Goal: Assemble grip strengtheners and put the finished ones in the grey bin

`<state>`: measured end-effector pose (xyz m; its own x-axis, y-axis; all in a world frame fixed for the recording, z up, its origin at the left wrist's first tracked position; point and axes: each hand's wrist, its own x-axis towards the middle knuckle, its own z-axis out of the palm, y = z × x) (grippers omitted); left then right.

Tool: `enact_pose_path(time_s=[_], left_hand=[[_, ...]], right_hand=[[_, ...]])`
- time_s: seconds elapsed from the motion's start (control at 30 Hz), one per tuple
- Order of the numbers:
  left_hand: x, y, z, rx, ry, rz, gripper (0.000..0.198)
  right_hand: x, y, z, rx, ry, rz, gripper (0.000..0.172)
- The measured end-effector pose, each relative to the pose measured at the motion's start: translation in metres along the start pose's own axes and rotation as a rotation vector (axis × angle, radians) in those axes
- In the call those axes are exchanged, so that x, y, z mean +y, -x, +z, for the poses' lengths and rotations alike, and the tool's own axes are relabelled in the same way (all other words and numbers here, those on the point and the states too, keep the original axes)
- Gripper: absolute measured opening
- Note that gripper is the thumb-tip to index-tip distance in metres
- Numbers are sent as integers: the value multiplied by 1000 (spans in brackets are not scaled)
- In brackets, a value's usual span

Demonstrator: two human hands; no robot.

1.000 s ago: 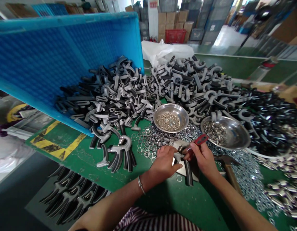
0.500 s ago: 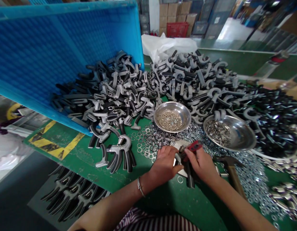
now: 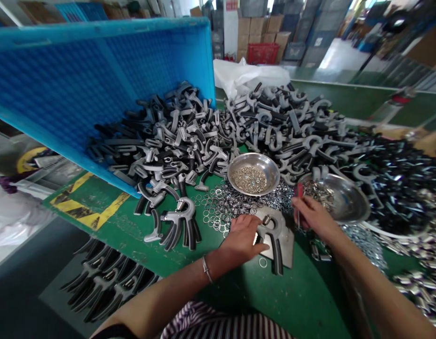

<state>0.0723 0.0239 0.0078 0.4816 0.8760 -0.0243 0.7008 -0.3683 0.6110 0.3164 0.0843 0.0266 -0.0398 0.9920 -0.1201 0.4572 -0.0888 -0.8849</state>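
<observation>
My left hand [image 3: 243,238] presses on a grey and black hand-grip part [image 3: 272,238] that lies on a small metal plate [image 3: 287,245] on the green table. Its fingers curl over the part's left side. My right hand [image 3: 311,214] is raised to the right of the part, closed on a red-handled tool [image 3: 300,193] that points down. It hovers beside a steel bowl of small metal pins [image 3: 340,202]. A second steel bowl of tiny nuts [image 3: 253,173] stands just beyond the part, with loose metal rings [image 3: 221,207] spread around it.
A tilted blue crate [image 3: 97,84] spills grey and black grip parts [image 3: 175,136] at the left. More such parts [image 3: 284,122] are heaped at the back. Finished grips [image 3: 173,223] lie left of my hand. Black pieces [image 3: 401,174] and washers [image 3: 415,278] cover the right side.
My right hand has lifted off the part and moved right and up toward the bowl of pins, taking the red-handled tool with it. My left hand stays on the part.
</observation>
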Motion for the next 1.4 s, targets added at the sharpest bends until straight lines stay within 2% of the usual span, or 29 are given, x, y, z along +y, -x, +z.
enact_pose_path(time_s=[0.07,0.1,0.17,0.2,0.27,0.33,0.4,0.47,0.53,0.63,0.87,1.0,1.1,1.2,1.3,1.4], left_hand=[[-2,-6,-16,34,-32,87,58],[-5,-14,-28,65,-68,131,49],[-14,-40,-54,117,-208,167,28],[-19,-57,-67,123,-307,154,26],[-30,-95,-88,58,-516,79,23],[-39,-128,-99,-11,-595,43,16],[-45,-149,-100,-55,-612,34,10],[-49,-155,-96,-59,-616,34,12],[-53,-152,-92,-30,-604,38,18],[-58,-143,-89,15,-558,29,20],[-59,-144,-80,80,-440,-42,21],[-54,-138,-86,133,-354,-60,17],[-42,-114,-88,205,-279,-56,18],[-25,-73,-73,252,-73,8,19],[-8,-34,-47,163,112,129,15],[1,-20,-23,77,57,156,12]], right_hand=[[14,5,-10,-13,234,-31,34],[15,7,-13,-6,382,-84,30],[3,4,-14,18,669,-236,24],[-8,-1,-11,16,790,-320,23],[-37,-19,4,-29,942,-449,24],[-64,-44,26,-105,1046,-513,22],[-80,-70,49,-139,1097,-519,20],[-84,-91,66,-157,1129,-500,16],[-78,-103,75,-168,1153,-476,22],[-67,-106,76,-164,1163,-445,31],[-60,-102,75,-180,1105,-433,30],[-58,-105,77,-201,1051,-414,31],[-54,-106,77,-217,988,-411,32],[-50,-108,75,-244,898,-403,33],[-48,-108,74,-241,787,-382,33],[-49,-108,74,-195,644,-357,32]])
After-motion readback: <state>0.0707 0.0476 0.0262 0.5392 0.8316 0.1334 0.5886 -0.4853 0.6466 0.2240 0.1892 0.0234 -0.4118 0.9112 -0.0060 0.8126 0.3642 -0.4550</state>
